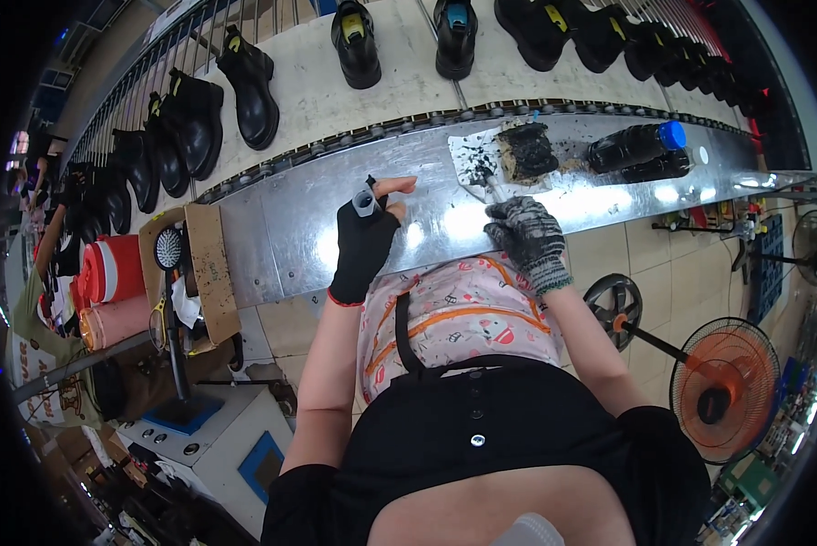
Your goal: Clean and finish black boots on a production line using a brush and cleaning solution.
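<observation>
My left hand (366,241), in a black glove with bare fingertips, is held over the metal ledge (281,223). Its visible fingers stretch to the right and grip nothing that I can see. A translucent grey sleeve-like piece (365,203) sits on one of its digits. My right hand (527,235), in a grey-black knitted glove, is closed around a thin, light-coloured tool (494,188). The tool's far end rests at a white sheet (468,156) smeared with black. Beside the sheet lies a black-crusted block or pad (528,152).
Dark bottles, one with a blue cap (672,136), lie right on the ledge. Black boots (249,91) line the conveyor (399,100) beyond the chain. A cardboard box (212,273) with a round brush (168,247) stands left. An orange fan (725,389) stands right.
</observation>
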### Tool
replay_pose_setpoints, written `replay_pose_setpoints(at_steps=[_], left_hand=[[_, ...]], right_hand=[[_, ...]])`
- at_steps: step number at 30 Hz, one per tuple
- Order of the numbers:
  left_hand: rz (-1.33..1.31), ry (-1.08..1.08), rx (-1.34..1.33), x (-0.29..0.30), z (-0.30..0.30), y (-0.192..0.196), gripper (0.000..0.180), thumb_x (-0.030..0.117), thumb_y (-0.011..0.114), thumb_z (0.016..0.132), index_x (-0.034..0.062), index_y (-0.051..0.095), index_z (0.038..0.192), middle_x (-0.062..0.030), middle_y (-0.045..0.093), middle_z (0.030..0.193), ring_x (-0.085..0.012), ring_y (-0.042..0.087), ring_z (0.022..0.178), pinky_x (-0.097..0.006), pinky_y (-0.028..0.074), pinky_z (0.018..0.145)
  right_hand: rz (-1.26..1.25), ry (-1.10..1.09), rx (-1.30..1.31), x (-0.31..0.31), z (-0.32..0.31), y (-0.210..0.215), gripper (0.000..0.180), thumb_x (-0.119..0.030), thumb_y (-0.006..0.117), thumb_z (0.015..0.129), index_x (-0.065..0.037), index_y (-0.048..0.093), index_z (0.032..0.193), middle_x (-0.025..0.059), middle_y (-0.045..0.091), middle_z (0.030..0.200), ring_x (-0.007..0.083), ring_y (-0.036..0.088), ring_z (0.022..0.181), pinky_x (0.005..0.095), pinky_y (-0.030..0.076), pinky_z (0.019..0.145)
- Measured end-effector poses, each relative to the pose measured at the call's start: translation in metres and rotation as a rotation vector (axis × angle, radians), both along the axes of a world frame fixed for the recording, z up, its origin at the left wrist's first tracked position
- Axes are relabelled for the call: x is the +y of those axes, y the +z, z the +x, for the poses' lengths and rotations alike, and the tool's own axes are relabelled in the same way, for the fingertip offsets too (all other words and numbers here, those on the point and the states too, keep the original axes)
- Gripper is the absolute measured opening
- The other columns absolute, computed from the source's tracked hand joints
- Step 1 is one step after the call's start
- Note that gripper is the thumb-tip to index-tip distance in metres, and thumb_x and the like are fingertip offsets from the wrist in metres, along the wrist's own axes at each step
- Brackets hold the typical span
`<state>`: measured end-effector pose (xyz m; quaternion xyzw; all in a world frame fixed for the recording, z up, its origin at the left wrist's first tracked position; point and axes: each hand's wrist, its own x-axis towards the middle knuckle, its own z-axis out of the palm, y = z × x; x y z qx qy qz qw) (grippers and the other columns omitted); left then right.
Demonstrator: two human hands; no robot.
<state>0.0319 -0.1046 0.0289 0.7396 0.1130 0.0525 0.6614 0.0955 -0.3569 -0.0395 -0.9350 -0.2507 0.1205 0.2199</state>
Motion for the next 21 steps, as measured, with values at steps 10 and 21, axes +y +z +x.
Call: replay_pose_setpoints(at_steps=[10,21], left_hand=[[-0.016,-0.112,0.030,-0.016,0.023,-0.033,0.018,0.014,0.056,0.089,0.0040,0.063,0.102,-0.0028,0.064,0.086,-0.0080,0.053,0.073,-0.024,0.044,0.066],[0.439,-0.255,-0.025,-0.050,0.066,-0.039,0.027,0.033,0.062,0.084,0.0066,0.065,0.091,-0.0125,0.066,0.074,-0.0291,0.065,0.070,-0.033,0.047,0.060]], right_hand=[[1.087,-0.531,0.559,-0.009,0.007,0.028,0.051,-0.010,0.057,0.087,-0.006,0.036,0.133,0.0082,0.062,0.096,0.0143,0.063,0.077,0.0260,0.053,0.064],[1.299,-0.467,0.878,-0.022,0.012,0.049,0.038,-0.019,0.057,0.090,-0.003,0.049,0.122,0.0032,0.057,0.085,0.0109,0.055,0.071,0.0248,0.048,0.061]])
